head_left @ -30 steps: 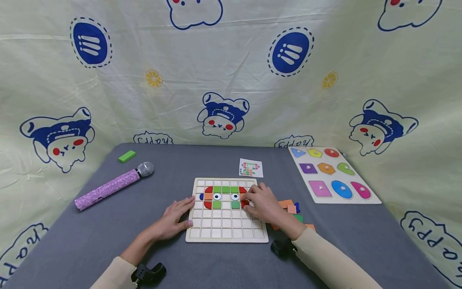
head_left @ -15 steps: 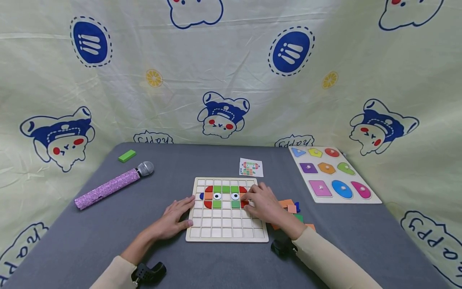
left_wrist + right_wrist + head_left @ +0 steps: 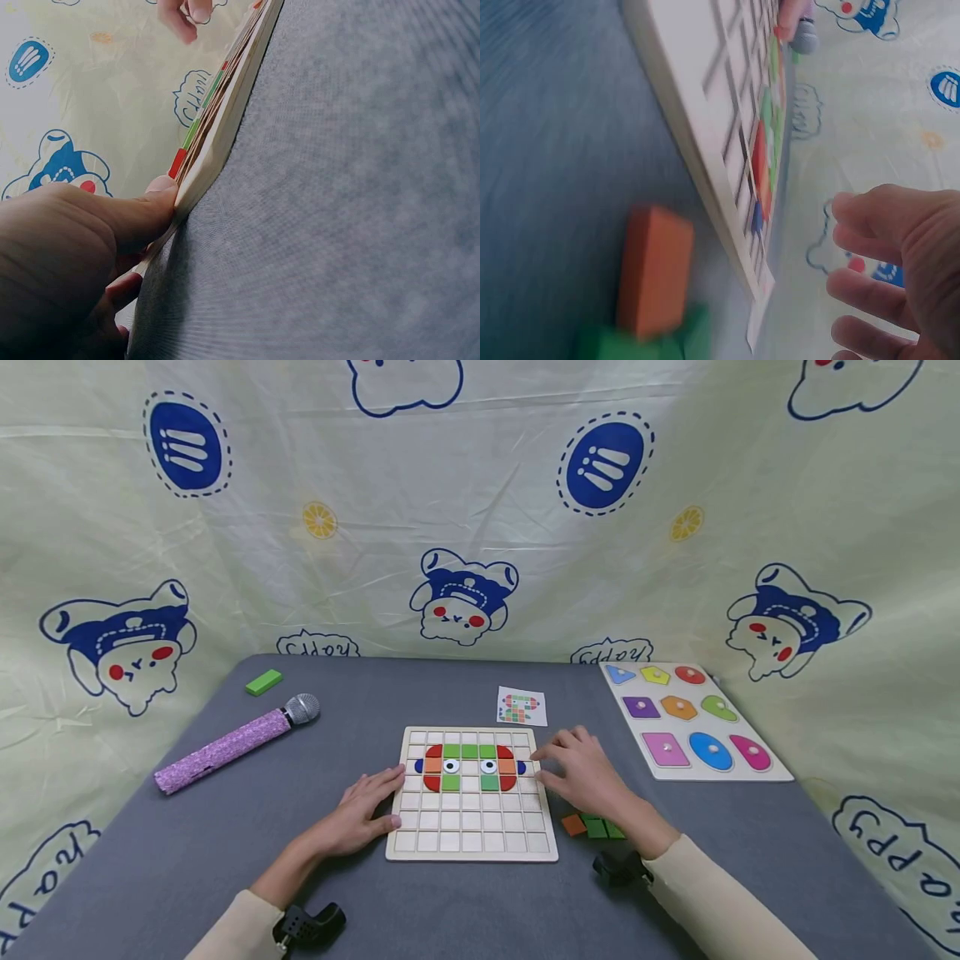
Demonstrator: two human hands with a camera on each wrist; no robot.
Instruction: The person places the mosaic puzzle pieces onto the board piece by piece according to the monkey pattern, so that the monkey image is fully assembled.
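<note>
A flat, pale wooden board (image 3: pixel 472 822) with a grid of square cells lies in the middle of the surface (image 3: pixel 450 910), which is covered in plain grey cloth. Across the board's far half the pieces form a symmetrical pattern: three green square tiles (image 3: pixel 469 752) along the top, red rounded corner pieces (image 3: pixel 433 752) at the four ends, orange square tiles (image 3: pixel 432 766) between these corners, two round white-and-black eye pieces (image 3: pixel 489 767), and a blue half-round piece (image 3: pixel 521 767) at either side; two more green squares sit under the eyes. The left hand (image 3: pixel 363 814) rests against the board's left edge, its grip spread, thumb on the rim. The right hand (image 3: pixel 581 774) is just by the board's right edge, its grip slightly parted and holding nothing. Near the board's right side lie an orange block (image 3: pixel 573 824) and some green blocks (image 3: pixel 596 827), partly behind the forearm. Just beyond the board is a small white printed card (image 3: pixel 521 707); farther right, a white shape-puzzle panel (image 3: pixel 667 691); well left, a glittery purple microphone (image 3: pixel 225 752) and a bright green block (image 3: pixel 264 682). Behind everything hangs a pale, creased curtain (image 3: pixel 465 485) printed with blue-capped cartoon animals.
</note>
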